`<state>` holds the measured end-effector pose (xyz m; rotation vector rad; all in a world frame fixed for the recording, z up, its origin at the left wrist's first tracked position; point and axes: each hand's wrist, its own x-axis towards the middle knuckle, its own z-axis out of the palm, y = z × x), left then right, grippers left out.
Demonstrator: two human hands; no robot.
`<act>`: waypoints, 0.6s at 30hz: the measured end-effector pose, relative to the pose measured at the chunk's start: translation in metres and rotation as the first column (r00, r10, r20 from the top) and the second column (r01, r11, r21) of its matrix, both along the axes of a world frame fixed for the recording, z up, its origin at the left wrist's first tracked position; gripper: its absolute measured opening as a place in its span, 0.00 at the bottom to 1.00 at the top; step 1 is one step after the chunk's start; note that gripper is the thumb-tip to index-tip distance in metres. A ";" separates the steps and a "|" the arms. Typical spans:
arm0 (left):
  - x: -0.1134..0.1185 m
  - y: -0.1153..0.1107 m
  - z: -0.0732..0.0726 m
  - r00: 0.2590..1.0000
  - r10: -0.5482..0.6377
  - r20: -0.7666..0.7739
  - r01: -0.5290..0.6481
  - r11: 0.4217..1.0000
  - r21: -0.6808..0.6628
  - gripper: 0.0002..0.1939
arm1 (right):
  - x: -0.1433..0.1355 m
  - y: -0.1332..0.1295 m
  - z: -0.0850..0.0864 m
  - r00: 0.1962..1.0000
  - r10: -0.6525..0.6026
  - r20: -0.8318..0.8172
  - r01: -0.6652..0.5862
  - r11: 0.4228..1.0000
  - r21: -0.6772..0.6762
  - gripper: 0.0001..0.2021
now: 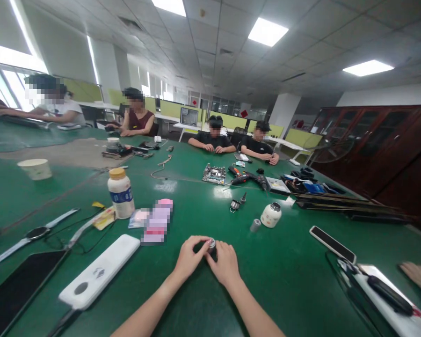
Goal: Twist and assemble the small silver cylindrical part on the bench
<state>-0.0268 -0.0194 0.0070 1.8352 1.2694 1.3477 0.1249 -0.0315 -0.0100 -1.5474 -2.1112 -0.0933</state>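
Left hand (pixel 189 256), right hand (pixel 225 263): fingertips closed around small metallic cylinder (pixel 212 244), possibly cap. Likely light, rigid, slippery; grip sidewall, opposed fingertips.

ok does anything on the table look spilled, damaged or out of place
Nothing looks spilled or visibly damaged. Slightly odd, perhaps: the bare circuit board lies uncased on the green table, close beside power tools.

Both hands, left hand (pixel 189 258) and right hand (pixel 225 263), hold a small metallic cylindrical part (pixel 211 244) between them at the green bench (pixel 280 290). Beyond it, a grey cylinder (pixel 256 225) stands just beside a white rounded jar (pixel 271 215). White bottle (pixel 121 194), orange-capped, upright at left. Circuit board (pixel 214 173) lies near power drills (pixel 247 178).
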 end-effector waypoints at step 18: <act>0.003 0.002 0.005 0.999 -0.001 0.039 0.004 0.998 -0.066 0.11 | -0.004 0.000 0.000 0.996 -0.004 -0.088 0.003 1.000 -0.014 0.09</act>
